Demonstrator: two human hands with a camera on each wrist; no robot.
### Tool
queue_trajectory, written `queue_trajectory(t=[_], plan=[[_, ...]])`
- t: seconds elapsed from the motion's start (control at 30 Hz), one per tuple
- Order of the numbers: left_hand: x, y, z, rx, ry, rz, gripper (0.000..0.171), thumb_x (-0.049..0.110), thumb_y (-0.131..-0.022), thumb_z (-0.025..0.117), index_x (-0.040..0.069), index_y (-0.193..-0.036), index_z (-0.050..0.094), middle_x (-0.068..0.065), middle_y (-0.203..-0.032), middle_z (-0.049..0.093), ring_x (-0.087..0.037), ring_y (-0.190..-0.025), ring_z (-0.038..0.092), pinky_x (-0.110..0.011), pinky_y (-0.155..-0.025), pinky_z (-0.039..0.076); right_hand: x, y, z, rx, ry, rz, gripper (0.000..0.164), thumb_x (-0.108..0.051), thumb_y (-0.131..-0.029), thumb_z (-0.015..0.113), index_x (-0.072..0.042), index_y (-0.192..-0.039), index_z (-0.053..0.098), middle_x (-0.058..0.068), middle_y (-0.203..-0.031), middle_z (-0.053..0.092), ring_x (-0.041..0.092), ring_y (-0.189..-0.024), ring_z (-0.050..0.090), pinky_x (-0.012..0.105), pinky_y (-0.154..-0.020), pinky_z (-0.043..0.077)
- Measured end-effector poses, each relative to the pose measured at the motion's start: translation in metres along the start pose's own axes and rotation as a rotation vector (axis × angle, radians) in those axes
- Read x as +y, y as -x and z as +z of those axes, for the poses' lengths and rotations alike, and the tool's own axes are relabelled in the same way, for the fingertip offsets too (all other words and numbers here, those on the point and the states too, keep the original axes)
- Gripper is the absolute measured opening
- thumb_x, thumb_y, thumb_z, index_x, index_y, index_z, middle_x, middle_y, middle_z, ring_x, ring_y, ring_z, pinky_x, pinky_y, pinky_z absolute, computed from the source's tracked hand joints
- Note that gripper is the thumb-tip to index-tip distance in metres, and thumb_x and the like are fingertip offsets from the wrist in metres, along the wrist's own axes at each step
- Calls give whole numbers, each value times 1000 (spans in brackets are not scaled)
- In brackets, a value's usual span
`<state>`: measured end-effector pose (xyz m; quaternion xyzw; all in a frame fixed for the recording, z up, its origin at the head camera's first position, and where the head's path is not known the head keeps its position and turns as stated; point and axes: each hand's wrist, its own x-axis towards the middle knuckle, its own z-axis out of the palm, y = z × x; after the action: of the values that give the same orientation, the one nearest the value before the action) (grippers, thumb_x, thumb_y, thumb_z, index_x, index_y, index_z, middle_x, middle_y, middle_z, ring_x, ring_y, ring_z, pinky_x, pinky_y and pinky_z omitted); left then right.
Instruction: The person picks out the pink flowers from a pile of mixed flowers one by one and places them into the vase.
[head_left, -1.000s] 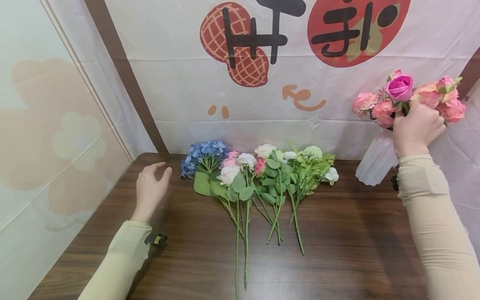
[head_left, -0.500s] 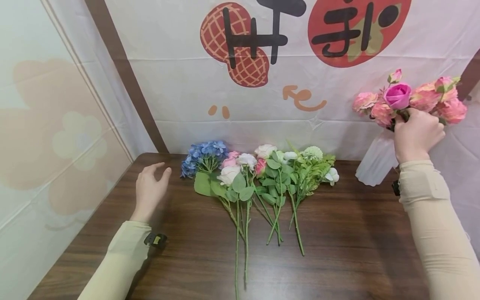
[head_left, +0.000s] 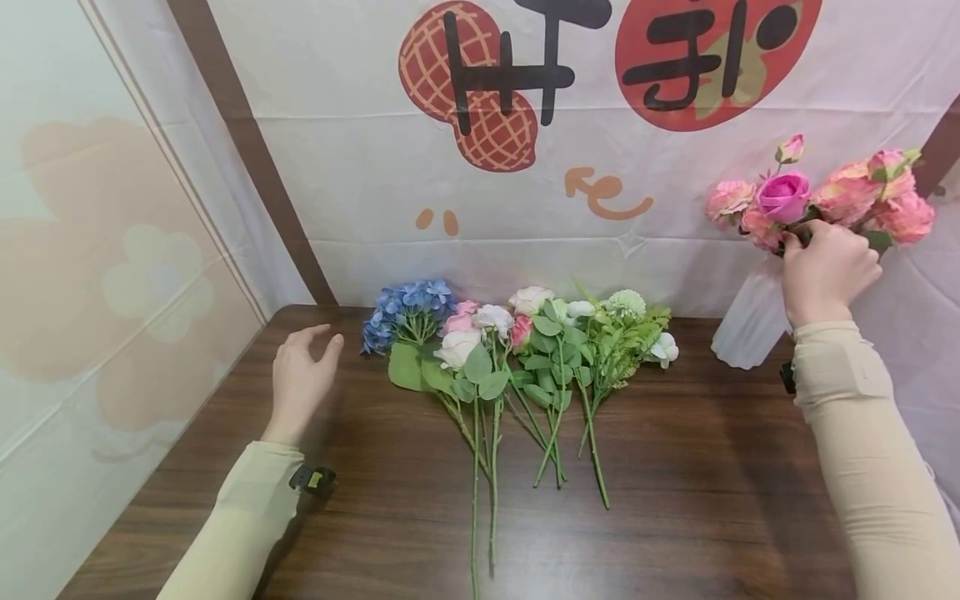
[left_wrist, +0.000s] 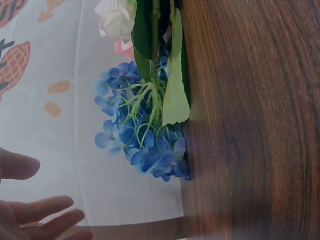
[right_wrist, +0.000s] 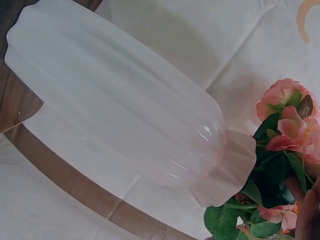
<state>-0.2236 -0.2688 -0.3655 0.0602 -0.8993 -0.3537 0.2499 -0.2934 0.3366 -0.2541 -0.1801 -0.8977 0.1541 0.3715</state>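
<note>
My right hand point(head_left: 831, 271) is above the mouth of the white fluted vase point(head_left: 750, 321), its thumb and fingers pinching just under the head of a magenta rose point(head_left: 783, 197). Pink-orange flowers point(head_left: 843, 193) and a small pink bud point(head_left: 790, 149) stand in the vase around it. In the right wrist view the vase point(right_wrist: 115, 95) fills the middle, with green leaves point(right_wrist: 270, 175) at its mouth; the pinched stem is mostly hidden. My left hand point(head_left: 303, 375) holds nothing, fingers relaxed, left of the blue hydrangea point(head_left: 408, 310). The hydrangea point(left_wrist: 145, 125) is apart from it.
On the brown wooden table point(head_left: 675, 517) lie white roses point(head_left: 457, 350), pink blooms, a pale green pompom flower point(head_left: 625, 306) and leafy sprigs point(head_left: 551, 358), their stems towards me. A printed cloth point(head_left: 360, 192) hangs behind the table.
The magenta rose has shifted left and slightly down with my right hand's fingers, and the pink bud now stands clear above it. My left hand stays where it was.
</note>
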Motion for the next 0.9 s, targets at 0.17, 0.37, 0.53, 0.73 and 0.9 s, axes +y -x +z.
queue_trajectory(t=[0.17,0.37,0.53,0.73,0.9], plan=[[1,-1,0,-1,2,2,43,29,-95,53,-1,-126,57,-26,-132,53,-45,-123,43,-54,-104,29,1,0,2,1,-5,1,38,-31,-96,47,-6,-118,66,28,-115,62,59,-97,52,68,-76,35],[1,0,-1,-14,5,-6,44,30,-95,51,0,-128,56,-25,-133,51,-45,-125,41,-55,-104,29,1,7,-1,16,-34,21,40,-34,-96,48,-4,-117,65,29,-115,62,58,-100,52,69,-80,36],[3,0,1,-5,10,8,44,29,-95,52,0,-127,57,-24,-133,52,-45,-124,42,-55,-104,29,2,11,-5,47,-63,22,41,-35,-95,47,-4,-115,64,30,-113,62,57,-101,51,69,-79,35],[12,-3,4,2,25,28,43,29,-95,53,-1,-126,57,-25,-132,53,-44,-124,43,-54,-104,29,-2,16,-17,67,-52,16,41,-35,-93,47,-4,-114,64,32,-111,62,59,-97,52,67,-73,35],[19,-4,9,-11,46,32,44,29,-95,52,0,-127,57,-24,-132,53,-43,-125,42,-54,-105,29,-11,27,-31,55,-50,14,46,-40,-92,47,-7,-118,64,31,-112,62,59,-96,52,66,-69,34]])
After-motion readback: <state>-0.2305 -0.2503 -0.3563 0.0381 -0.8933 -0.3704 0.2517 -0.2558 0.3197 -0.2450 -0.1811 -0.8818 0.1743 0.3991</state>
